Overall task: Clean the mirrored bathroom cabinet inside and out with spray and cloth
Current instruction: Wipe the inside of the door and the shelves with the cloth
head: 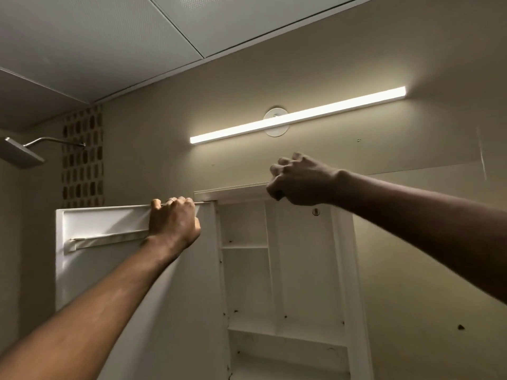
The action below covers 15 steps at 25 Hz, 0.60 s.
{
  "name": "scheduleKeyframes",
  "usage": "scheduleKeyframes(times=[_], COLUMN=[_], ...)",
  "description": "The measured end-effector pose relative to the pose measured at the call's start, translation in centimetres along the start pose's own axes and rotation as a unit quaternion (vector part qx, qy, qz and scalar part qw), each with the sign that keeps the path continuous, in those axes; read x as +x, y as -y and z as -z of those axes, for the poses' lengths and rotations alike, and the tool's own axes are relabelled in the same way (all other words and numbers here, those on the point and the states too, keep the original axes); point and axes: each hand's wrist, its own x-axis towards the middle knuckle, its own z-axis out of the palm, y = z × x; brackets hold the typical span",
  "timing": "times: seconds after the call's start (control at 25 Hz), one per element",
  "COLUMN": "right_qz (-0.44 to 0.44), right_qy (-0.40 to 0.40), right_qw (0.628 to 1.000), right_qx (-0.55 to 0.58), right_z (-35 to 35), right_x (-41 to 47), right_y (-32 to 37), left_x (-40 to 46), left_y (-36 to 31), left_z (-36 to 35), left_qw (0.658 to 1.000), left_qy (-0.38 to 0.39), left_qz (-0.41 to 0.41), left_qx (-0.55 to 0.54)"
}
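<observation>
The white cabinet (285, 270) hangs on the wall at the 6 o'clock part of the view, its door (109, 259) swung wide open toward 8 o'clock, white inner face showing. The left hand (174, 223) grips the door's top edge, fingers curled over it, thumb on the inner face. The right hand (299, 181), at 1 o'clock from the left, sits at the cabinet's top front edge with fingers curled tight; whether they pinch anything cannot be told. Bare shelves (245, 246) show inside. A lit strip light (299, 115) glows on the wall at 12 o'clock; a shower head (20, 152) juts at 9 o'clock.
</observation>
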Motion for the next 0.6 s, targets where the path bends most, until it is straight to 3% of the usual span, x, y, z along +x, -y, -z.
scheduleKeyframes(times=[0.6], right_qz=[-0.063], right_qy=[-0.013], right_qw=[0.997], right_qx=[0.045], right_z=[1.5], right_x=[-11.9], right_y=[-5.1], left_x=[-1.5], left_y=[1.3], left_z=[1.2], left_qw=[0.999], left_qy=[0.011], left_qz=[0.003], left_qx=[0.032])
